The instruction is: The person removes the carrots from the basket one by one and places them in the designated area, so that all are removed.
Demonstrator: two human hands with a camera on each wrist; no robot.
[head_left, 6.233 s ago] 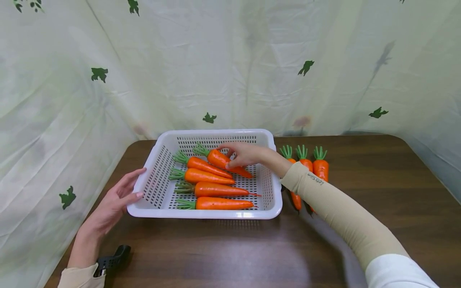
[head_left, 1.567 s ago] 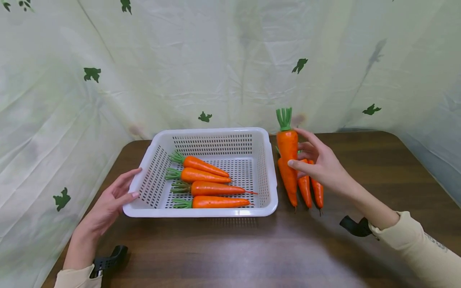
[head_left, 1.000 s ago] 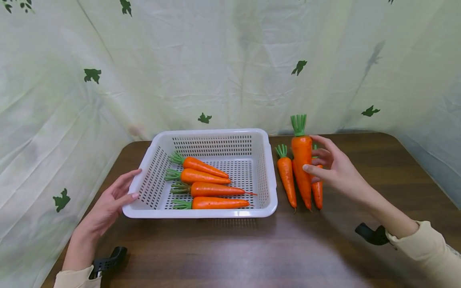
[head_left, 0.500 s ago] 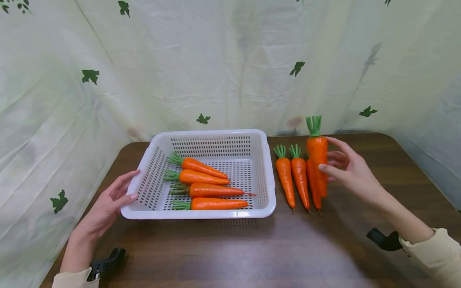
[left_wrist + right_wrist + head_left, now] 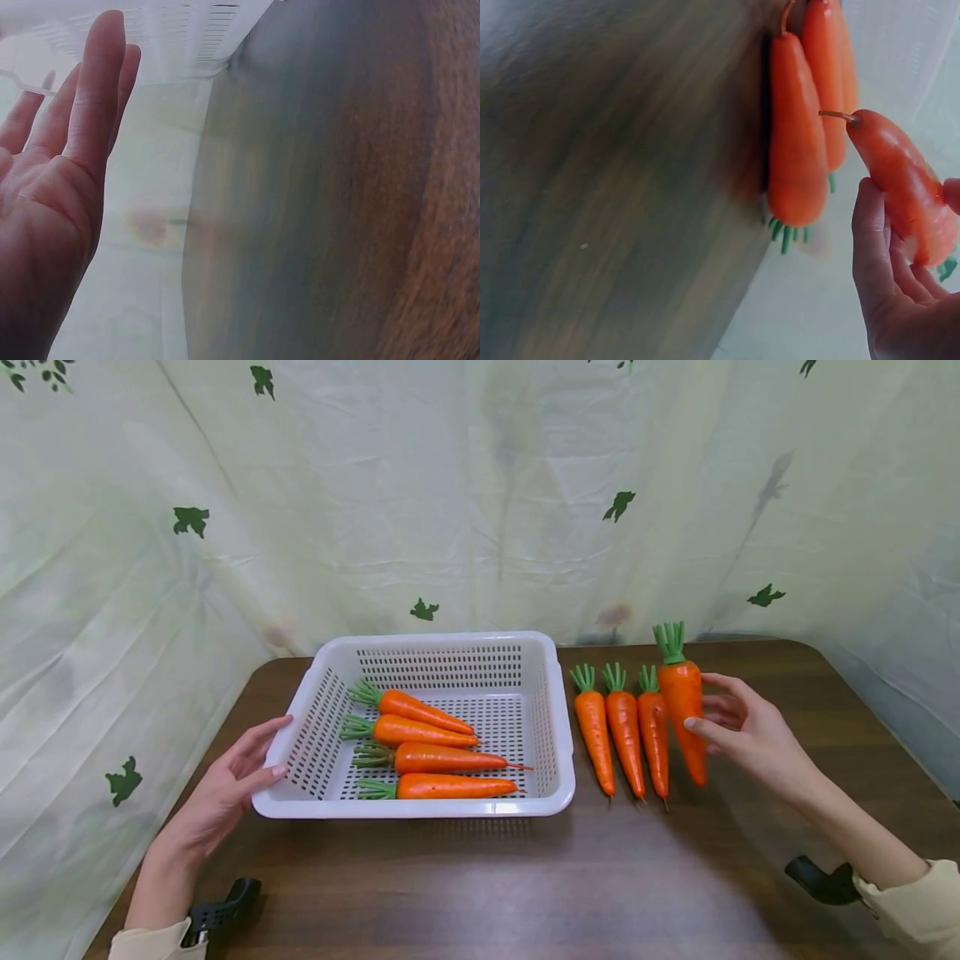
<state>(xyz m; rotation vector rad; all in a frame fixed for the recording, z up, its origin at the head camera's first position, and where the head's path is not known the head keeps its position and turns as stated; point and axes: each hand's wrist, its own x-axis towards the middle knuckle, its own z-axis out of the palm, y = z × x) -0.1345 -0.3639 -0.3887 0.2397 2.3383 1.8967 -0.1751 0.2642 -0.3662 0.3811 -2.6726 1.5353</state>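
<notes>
In the head view my right hand (image 5: 753, 739) holds an orange carrot (image 5: 681, 702) with green stem stubs between thumb and fingers, its top pointing to the back. The right wrist view shows the held carrot (image 5: 900, 180) raised off the table. Just left of it, three carrots (image 5: 625, 735) lie side by side on the table, tips toward the front. My left hand (image 5: 225, 785) touches the left rim of a white perforated basket (image 5: 420, 807), its fingers mostly straight; the left wrist view shows the same hand (image 5: 67, 165) under the basket's edge. Several carrots (image 5: 442, 758) lie crosswise inside the basket.
Everything stands on a dark brown wooden table (image 5: 465, 893). A pale curtain (image 5: 337, 510) with green leaf prints hangs behind its back edge and along the left side. Black wrist mounts (image 5: 228, 906) sit at both wrists.
A carrot at the basket's back has come out with my right hand, moved right past the row on the table, and is now lower beside its right end. The left hand has stayed at the rim.
</notes>
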